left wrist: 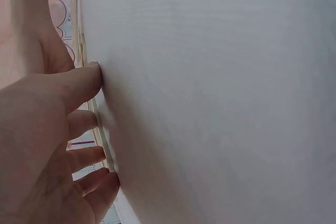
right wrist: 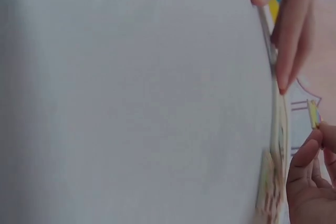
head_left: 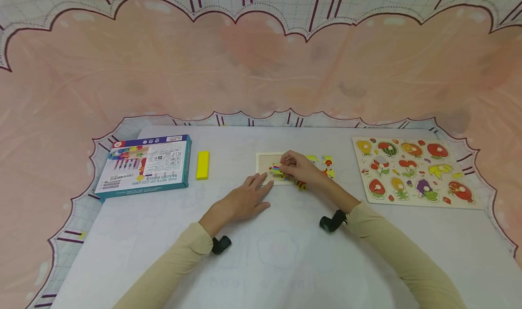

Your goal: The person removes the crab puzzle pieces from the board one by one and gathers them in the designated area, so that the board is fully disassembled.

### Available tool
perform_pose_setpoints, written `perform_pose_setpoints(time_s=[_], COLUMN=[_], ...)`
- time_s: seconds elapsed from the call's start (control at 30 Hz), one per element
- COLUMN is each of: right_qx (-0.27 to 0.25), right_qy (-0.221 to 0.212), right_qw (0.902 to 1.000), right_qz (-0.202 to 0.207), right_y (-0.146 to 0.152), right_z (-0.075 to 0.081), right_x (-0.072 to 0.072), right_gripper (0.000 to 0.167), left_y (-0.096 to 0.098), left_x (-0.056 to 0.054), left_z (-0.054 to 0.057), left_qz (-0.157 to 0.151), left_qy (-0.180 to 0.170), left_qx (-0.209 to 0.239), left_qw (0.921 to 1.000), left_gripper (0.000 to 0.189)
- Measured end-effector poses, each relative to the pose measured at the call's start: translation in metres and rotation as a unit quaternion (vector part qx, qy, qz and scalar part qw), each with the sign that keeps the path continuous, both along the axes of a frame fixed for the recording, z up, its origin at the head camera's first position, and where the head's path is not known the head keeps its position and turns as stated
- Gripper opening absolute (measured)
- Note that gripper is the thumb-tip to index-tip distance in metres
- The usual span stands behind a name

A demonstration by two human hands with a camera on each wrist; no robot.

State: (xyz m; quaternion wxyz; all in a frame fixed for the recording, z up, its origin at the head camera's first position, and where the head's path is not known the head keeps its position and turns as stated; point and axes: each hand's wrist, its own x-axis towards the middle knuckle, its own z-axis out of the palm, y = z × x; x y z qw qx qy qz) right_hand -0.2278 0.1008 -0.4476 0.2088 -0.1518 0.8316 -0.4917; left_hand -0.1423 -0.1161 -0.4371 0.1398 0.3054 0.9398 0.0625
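A small wooden puzzle frame (head_left: 258, 161) lies near the middle of the table, with part of its plain bottom showing. My right hand (head_left: 302, 169) is above its right side and pinches a colourful jigsaw piece (right wrist: 314, 114) between thumb and fingertips. With fingers extended, my left hand (head_left: 244, 201) rests at the frame's lower left edge. Several loose jigsaw pieces (head_left: 327, 161) lie just right of the frame, some partly hidden by the right hand. Another yellow piece (head_left: 301, 186) sits below that hand.
At the left lies a boxed toy set (head_left: 144, 166), and beside it a yellow block (head_left: 202, 165). A wooden fruit puzzle board (head_left: 416, 172) is on the right. Scalloped printed cloth (head_left: 261, 73) surrounds the white tabletop (head_left: 269, 250).
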Motion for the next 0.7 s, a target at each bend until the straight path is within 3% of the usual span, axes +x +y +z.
perform_pose_setpoints(time_s=[0.2,0.47,0.7], right_qx=[-0.001,0.008,0.038], right_qy=[-0.030,-0.042,-0.058], right_qw=[0.9989,0.9983,0.9973], right_qz=[-0.035,-0.039,-0.025], right_y=[0.030,0.065,0.089], right_z=[0.008,0.006,0.002], right_x=[-0.001,0.000,0.013], right_gripper=[0.027,0.028,0.027], left_y=[0.000,-0.001,-0.001], left_x=[-0.001,0.000,0.000], left_z=[-0.002,-0.002,0.001], left_qz=[0.005,0.003,0.004], left_qy=[-0.008,-0.006,-0.009], left_qx=[0.003,0.003,0.005], left_qw=[1.0000,1.0000,0.9999], left_gripper=[0.063,0.063,0.063])
